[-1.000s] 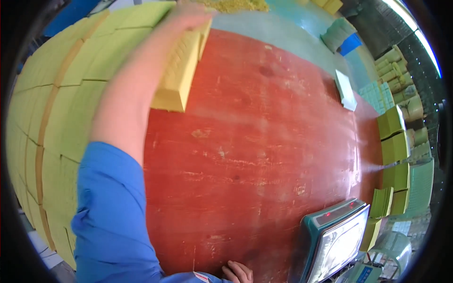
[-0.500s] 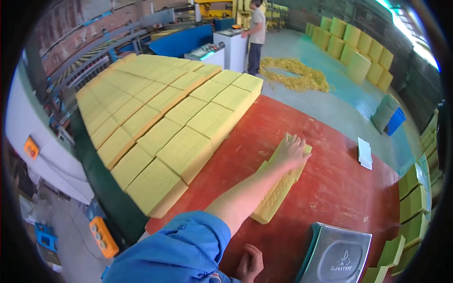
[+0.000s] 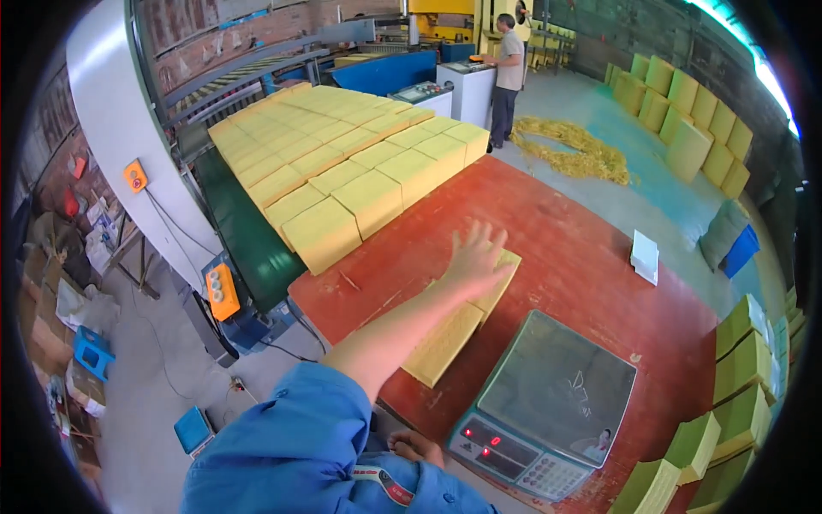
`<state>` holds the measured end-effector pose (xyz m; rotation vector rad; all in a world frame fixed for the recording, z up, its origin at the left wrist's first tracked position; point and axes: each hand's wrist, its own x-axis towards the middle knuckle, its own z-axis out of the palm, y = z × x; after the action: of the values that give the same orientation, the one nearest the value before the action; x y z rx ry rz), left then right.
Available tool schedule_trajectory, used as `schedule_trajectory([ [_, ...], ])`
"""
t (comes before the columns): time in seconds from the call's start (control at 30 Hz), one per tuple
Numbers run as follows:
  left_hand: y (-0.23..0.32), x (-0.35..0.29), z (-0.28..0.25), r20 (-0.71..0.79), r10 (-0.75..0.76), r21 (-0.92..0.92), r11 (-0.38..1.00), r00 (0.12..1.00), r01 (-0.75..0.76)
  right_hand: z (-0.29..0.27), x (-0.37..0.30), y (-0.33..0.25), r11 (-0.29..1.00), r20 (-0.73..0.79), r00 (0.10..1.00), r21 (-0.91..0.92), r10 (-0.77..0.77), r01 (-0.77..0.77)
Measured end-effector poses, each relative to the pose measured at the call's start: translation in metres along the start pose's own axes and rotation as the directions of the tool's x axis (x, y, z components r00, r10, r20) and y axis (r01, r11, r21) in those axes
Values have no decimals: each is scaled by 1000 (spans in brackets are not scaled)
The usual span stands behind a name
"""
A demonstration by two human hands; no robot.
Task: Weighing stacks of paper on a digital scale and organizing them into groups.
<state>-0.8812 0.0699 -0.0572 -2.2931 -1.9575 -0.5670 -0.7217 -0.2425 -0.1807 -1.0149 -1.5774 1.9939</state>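
Note:
Two stacks of yellow paper lie end to end on the red table [image 3: 548,223]: a longer near stack [image 3: 441,347] with an embossed-looking top, and a far stack [image 3: 501,283]. Over the place where they meet is my left hand [image 3: 475,264], open with its fingers spread and slightly blurred, holding nothing. Its wrist and palm hide part of both stacks. At the table's near edge, low in the picture, my right hand [image 3: 415,445] is loosely curled with nothing visible in it.
A digital scale [image 3: 556,385] stands right of the stacks. Rows of yellow paper blocks [image 3: 368,201] fill the far left beside a green belt [image 3: 244,248]. More yellow stacks [image 3: 741,368] line the right edge. A white card [image 3: 644,255] lies far right. A person [image 3: 507,68] stands at a machine.
My left hand has drawn back from the far stack, its fingers now spread. My right hand stays curled. The view has shifted, bringing the whole scale into sight.

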Motion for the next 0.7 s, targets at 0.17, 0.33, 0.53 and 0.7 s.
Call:
schedule_trajectory([
  [0.17,48,-105,-86,125,-270,23,963,955,270,-1,-11,70,742,132,976,635,171,-216],
  [0.33,43,-164,-44,192,-293,141,953,937,269,-4,-1,88,741,-3,994,667,109,-79],
  [0.53,22,-190,-49,104,-197,123,975,975,184,10,10,49,657,-124,973,753,193,-35],
  [0.7,26,-262,-73,193,12,6,1000,981,-14,36,22,34,481,-90,995,871,-38,97],
])
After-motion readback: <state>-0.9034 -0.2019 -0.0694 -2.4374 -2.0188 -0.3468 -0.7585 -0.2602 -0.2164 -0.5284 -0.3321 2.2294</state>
